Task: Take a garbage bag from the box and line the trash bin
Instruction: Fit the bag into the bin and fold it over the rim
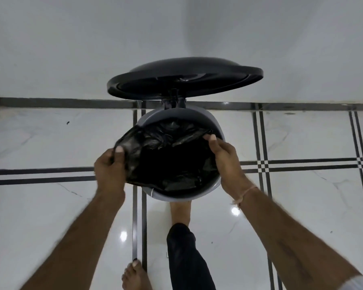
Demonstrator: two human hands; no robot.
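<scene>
I saw my left hand (109, 168) and right hand (225, 158) pinching the crinkled, glossy black garbage bag (166, 155) at its left and right edges, fingers clamped on plastic, inside the round grey trash bin (218, 126), its domed lid (184, 77) raised at the far side.

Black garbage bag (168, 162) in the grey trash bin (217, 126)

Crumpled bag sits inside the round bin, mouth spread open, its left edge pulled out past the rim; black lid (184, 78) raised.

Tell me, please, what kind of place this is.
Probably a room inside a home; which room I cannot tell. It has a glossy tiled floor with dark lines, a plain white wall and a small pedal-type trash bin, its lid raised.
</scene>
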